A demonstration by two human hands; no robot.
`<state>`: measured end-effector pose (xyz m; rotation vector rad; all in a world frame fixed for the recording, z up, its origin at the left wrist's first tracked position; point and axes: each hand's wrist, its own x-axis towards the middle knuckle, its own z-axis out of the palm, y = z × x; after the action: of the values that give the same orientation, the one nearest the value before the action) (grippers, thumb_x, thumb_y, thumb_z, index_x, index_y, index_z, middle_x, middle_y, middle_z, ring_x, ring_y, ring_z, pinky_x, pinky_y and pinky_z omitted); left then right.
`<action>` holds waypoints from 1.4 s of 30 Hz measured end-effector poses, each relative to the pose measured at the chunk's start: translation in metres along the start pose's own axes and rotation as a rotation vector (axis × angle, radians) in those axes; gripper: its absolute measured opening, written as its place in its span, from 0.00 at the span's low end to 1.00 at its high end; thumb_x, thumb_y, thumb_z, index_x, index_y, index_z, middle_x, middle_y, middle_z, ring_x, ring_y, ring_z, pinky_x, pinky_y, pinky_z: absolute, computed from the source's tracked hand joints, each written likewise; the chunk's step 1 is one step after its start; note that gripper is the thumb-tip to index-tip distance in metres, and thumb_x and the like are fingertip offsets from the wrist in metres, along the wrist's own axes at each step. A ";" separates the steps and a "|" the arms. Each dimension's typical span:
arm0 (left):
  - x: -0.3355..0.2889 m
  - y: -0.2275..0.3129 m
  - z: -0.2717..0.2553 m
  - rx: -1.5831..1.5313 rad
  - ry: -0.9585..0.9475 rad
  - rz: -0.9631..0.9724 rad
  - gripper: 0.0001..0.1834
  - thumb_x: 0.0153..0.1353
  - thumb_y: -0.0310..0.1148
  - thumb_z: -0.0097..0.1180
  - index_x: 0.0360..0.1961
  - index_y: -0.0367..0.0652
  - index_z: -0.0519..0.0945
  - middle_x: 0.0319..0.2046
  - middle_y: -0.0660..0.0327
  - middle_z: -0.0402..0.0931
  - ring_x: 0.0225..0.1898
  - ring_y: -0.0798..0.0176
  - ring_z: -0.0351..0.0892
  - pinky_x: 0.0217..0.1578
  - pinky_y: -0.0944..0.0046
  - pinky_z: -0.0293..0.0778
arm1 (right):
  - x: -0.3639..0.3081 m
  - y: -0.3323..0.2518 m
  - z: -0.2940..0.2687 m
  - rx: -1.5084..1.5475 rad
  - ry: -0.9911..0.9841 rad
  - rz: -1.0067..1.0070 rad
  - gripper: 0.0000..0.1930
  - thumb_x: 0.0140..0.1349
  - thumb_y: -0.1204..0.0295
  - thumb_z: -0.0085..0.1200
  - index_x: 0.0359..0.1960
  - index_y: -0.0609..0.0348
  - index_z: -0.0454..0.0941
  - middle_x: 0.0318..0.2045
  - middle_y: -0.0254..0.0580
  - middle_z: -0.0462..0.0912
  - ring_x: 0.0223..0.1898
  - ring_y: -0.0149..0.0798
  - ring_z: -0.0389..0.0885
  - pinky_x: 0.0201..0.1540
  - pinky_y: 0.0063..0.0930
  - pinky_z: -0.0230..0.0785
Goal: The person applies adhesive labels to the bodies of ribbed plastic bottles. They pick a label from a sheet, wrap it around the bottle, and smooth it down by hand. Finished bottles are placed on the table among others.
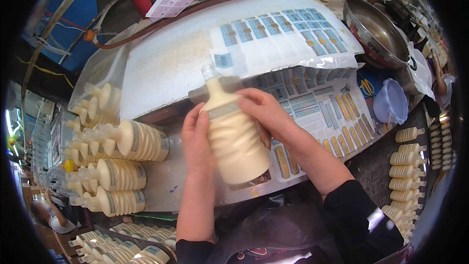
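Note:
Between my two hands stands a cream-coloured bottle (pixel 237 149) with a clear neck and spiral ridges on its body, tilted over the near edge of the work table. My left hand (pixel 197 139) wraps its left side, thumb along the shoulder. At the upper right, my right hand (pixel 266 110) presses its fingers on a greyish band that runs round the shoulder. Just beyond the bottle, rows of blue and white labels (pixel 273 24) lie on a white board (pixel 161 63). Further labels, some gold (pixel 348 139), are spread on a lower sheet to the right of the bottle.
Rows of similar bottles (pixel 141 142) lie stacked at the left, with more bottles (pixel 405 186) at the lower right. A wide metal pan (pixel 376 32) and a pale purple bucket (pixel 391 100) stand at the right. A red bottle (pixel 140 1) is at the back left.

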<state>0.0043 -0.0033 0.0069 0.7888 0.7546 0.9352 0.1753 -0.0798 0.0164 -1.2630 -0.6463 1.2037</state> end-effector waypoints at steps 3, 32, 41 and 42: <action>0.004 -0.003 -0.003 0.009 -0.013 0.015 0.15 0.75 0.32 0.54 0.58 0.38 0.76 0.50 0.56 0.82 0.49 0.64 0.83 0.51 0.61 0.82 | 0.005 0.008 -0.001 0.004 0.026 -0.037 0.20 0.71 0.63 0.58 0.57 0.63 0.79 0.46 0.38 0.85 0.46 0.27 0.81 0.48 0.23 0.75; -0.009 0.001 0.002 0.247 -0.020 0.007 0.20 0.75 0.34 0.51 0.64 0.39 0.65 0.58 0.56 0.72 0.57 0.63 0.73 0.60 0.61 0.70 | 0.031 -0.007 -0.004 -0.696 0.372 -0.696 0.17 0.72 0.71 0.50 0.60 0.60 0.68 0.49 0.55 0.81 0.51 0.53 0.81 0.55 0.41 0.72; -0.039 0.008 0.004 0.416 -0.216 -0.100 0.39 0.64 0.37 0.64 0.71 0.38 0.59 0.60 0.53 0.73 0.59 0.57 0.76 0.61 0.55 0.73 | 0.024 -0.030 0.030 -0.587 0.266 -0.599 0.19 0.70 0.74 0.44 0.61 0.65 0.66 0.56 0.60 0.77 0.57 0.60 0.76 0.61 0.45 0.68; -0.038 0.008 0.008 0.538 -0.191 -0.052 0.41 0.63 0.39 0.66 0.72 0.38 0.59 0.61 0.52 0.72 0.60 0.56 0.75 0.62 0.54 0.73 | 0.024 -0.033 0.036 -0.626 0.279 -0.610 0.18 0.70 0.75 0.43 0.60 0.64 0.66 0.54 0.60 0.77 0.55 0.58 0.77 0.60 0.44 0.69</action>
<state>-0.0073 -0.0360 0.0255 1.3024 0.8646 0.5986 0.1606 -0.0405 0.0507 -1.5461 -1.1447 0.3107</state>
